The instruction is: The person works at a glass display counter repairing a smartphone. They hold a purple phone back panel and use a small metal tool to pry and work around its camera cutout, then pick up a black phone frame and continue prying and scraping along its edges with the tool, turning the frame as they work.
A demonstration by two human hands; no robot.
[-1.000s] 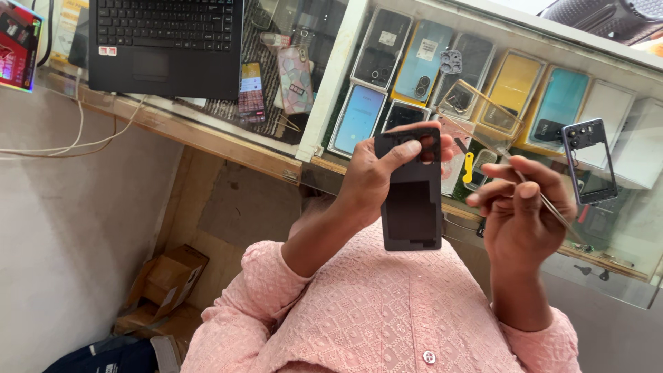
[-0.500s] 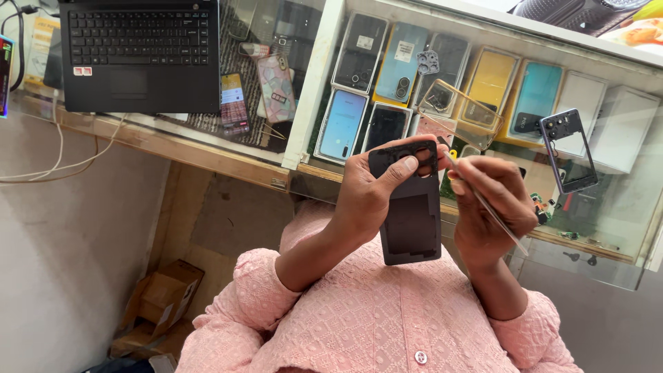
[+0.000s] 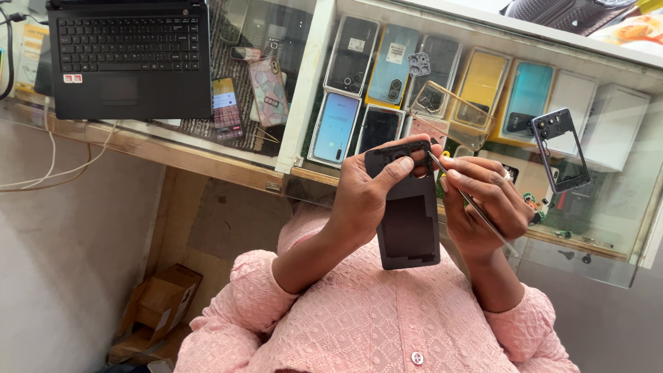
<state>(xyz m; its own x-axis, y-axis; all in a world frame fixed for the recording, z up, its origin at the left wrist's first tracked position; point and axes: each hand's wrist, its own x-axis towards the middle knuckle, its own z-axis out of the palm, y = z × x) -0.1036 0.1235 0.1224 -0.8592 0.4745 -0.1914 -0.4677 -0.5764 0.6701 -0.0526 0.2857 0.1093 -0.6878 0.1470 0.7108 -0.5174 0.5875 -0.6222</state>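
Held just below the glass counter point(image 3: 483, 76), the left hand point(image 3: 366, 200) grips a dark phone back cover point(image 3: 409, 221) while the right hand point(image 3: 487, 207) pinches tweezers point(image 3: 463, 197) at its top edge, a picking step needing steady aim.

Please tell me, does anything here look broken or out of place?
Yes. A bare phone frame lies loose and tilted on the glass counter, with small parts scattered beside it. The left hand holds a detached back cover; the right hand holds tweezers.

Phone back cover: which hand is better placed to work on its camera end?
The right hand holds the thin tool, tip at the top of the back cover, which the left hand grips.
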